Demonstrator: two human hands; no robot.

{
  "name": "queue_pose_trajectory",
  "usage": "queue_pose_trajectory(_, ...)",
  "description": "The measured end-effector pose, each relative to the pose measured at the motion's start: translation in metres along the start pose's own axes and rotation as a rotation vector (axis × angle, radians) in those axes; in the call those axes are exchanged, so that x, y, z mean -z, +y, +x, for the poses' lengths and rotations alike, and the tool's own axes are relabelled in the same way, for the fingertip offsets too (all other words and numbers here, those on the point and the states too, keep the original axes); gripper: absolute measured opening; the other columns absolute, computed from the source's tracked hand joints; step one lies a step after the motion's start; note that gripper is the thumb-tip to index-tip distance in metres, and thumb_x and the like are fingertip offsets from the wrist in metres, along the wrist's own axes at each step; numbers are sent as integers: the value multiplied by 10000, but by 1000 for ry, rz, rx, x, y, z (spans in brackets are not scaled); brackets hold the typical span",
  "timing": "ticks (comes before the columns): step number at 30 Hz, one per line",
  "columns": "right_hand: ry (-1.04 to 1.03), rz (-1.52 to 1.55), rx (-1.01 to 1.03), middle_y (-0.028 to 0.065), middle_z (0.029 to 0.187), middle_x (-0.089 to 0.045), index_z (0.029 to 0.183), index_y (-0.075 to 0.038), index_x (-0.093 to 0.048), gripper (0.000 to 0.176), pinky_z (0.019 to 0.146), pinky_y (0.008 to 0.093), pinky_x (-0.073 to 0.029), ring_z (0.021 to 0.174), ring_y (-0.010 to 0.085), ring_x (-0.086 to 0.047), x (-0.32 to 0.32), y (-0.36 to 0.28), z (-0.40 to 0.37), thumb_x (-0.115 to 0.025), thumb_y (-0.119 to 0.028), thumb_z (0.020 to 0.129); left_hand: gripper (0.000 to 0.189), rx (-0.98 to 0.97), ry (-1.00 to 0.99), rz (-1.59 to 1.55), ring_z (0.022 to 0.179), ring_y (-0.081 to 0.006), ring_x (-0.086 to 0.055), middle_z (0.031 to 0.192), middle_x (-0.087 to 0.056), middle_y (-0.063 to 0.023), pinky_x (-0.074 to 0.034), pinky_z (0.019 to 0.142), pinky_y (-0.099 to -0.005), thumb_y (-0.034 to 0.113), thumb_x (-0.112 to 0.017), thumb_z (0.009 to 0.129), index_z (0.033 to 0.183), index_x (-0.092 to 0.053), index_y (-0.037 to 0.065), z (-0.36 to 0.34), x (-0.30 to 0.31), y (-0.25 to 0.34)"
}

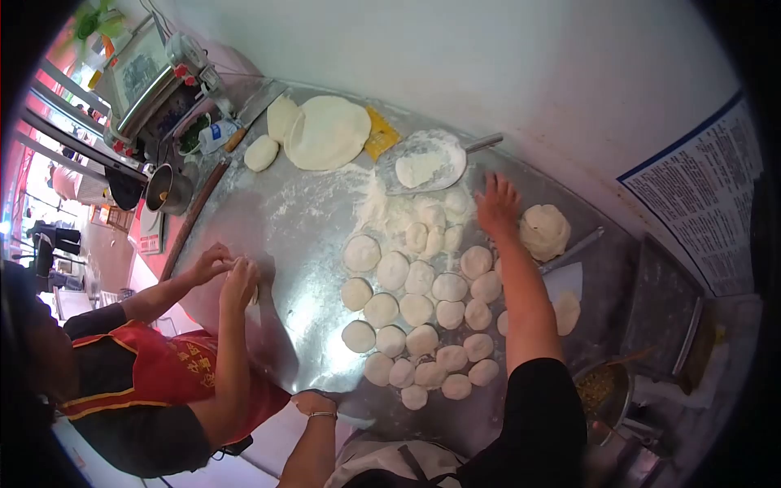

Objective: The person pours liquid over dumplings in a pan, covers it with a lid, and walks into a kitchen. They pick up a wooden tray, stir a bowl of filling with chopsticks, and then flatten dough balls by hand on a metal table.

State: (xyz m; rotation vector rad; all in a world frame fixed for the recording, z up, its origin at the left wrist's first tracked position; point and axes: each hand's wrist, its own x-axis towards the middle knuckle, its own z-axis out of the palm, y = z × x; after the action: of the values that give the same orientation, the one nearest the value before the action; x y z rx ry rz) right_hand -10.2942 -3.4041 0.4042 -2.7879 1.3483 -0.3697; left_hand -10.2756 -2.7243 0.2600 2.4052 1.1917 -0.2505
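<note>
Bare fingers spread and released, the right grip (497, 207) reaches out over the floured metal desk (264, 215), toward the back edge along the wall; nothing shows in it, and whether it touches the surface cannot be told. Just beyond the fingertips, toward that edge, lies a metal scoop (458, 167) of white flour (419, 167), its handle (486, 143) angled toward the wall. A round dough mound (545, 232) sits beside the wrist, on the side of the right edge. Both are far nearer the right hand than the left grip (313, 402), which is at the near edge, a bracelet (323, 416) on its wrist; whether it is clenched cannot be told. The mound is pale and creased on top, with no long axis. Flattened dough rounds (418, 310), cream-white and dusty, crowd the desk toward the near edge. At the left edge, a co-worker in a red apron (175, 362) brings both hands (239, 282) together.
</note>
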Motion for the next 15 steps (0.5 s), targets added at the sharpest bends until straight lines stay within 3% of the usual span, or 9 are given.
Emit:
queue_pose_trajectory(1, -4, -20, 32, 110, 1466, -408, 1417, -87, -421, 595, 1093, 489, -293, 1345, 316, -375, 3, -1, -2, -625, -350, 925, 427, -121, -66, 256, 966, -363, -684, 1093, -666, -248, -566, 802, -448, 242, -341, 994, 1078, -608, -80, -13, 11, 6)
queue_pose_trajectory(3, 28, -10, 21, 121, 1454, -419, 1394, -87, -453, 569, 1080, 488, -312, 1327, 326, -395, -8, 7, -2, -627, -348, 920, 518, -113, -61, 362, 1011, -388, -668, 1144, -658, -271, -555, 841, -470, 303, -298, 1011, 1089, -625, -91, -59, 39, 40)
queue_pose_trajectory(5, 125, 127, 41, 131, 1415, -454, 1359, -86, -490, 537, 1062, 482, -336, 1293, 335, -427, -28, 16, 10, -638, -326, 902, 454, 146, 88, 39, 1013, -400, -665, 1105, -664, -280, -559, 831, -490, 253, -292, 1012, 1057, -610, -68, -107, 60, 97)
queue_pose_trajectory(7, 235, 381, 87, 140, 1351, -513, 1311, -86, -531, 501, 1040, 470, -366, 1245, 342, -473, -47, 29, 8, -658, -284, 869, 453, 141, 141, 21, 1011, -417, -661, 1094, -667, -288, -554, 835, -504, 242, -287, 1012, 1052, -609, -74, -76, 37, 77)
queue_pose_trajectory(8, 201, 488, 164, 143, 1289, -551, 1257, -87, -561, 469, 1022, 465, -385, 1202, 345, -503, -18, 21, -4, -675, -251, 832, 452, 140, 166, 24, 1010, -426, -659, 1088, -668, -291, -551, 837, -511, 236, -285, 1012, 1050, -609, -77, -68, 30, 62)
queue_pose_trajectory(9, 168, 596, 238, 146, 1227, -589, 1202, -89, -591, 439, 1004, 460, -404, 1159, 348, -534, 14, 4, -20, -692, -219, 795, 549, 81, 165, 73, 1014, -438, -654, 1114, -656, -314, -531, 868, -512, 294, -285, 1017, 1070, -629, -130, -104, 54, 90)
queue_pose_trajectory(11, -9, 720, 483, 128, 1151, -618, 1132, -94, -609, 422, 981, 454, -419, 1117, 337, -559, 32, -17, -48, -721, -173, 734, 613, 205, 134, -183, 1012, -438, -655, 1131, -656, -308, -520, 887, -508, 347, -287, 1009, 1108, -624, -155, -81, 39, 72)
queue_pose_trajectory(14, -155, 580, 525, 135, 1144, -614, 1100, -110, -631, 387, 955, 444, -433, 1099, 325, -570, 31, -33, -74, -733, -186, 735, 602, 324, 49, -344, 1009, -436, -657, 1136, -657, -297, -522, 890, -506, 347, -290, 1002, 1126, -620, -141, -65, 32, 66)
queue_pose_trajectory(15, -243, 698, 356, 125, 1154, -613, 1104, -104, -629, 387, 958, 451, -432, 1110, 332, -562, 35, -29, -70, -734, -200, 744, 598, 349, 39, -362, 1008, -434, -657, 1138, -657, -295, -522, 891, -505, 344, -289, 1000, 1129, -619, -138, -78, 37, 78)
